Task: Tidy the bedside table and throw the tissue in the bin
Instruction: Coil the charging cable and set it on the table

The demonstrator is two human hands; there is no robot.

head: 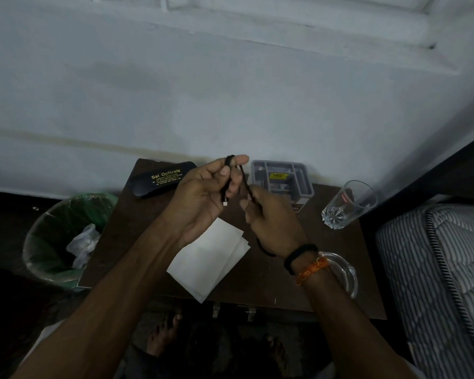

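With each grip clamped on the black cable (244, 177), left hand (203, 198) and right hand (271, 222) above the centre, the loose plug end may slip and unwind, or knock the glass (348, 205) at right on the table (340, 269).

A pale blue wall (230, 91) fills the top of the view, with a faint brown line running across it low down. On the right stands a dark bed frame (433, 170), and below it lies a mattress (446, 274) with grey and white stripes. At the bottom, two bare feet (164, 335) stand on a dark floor (0, 228), too dim to see well.
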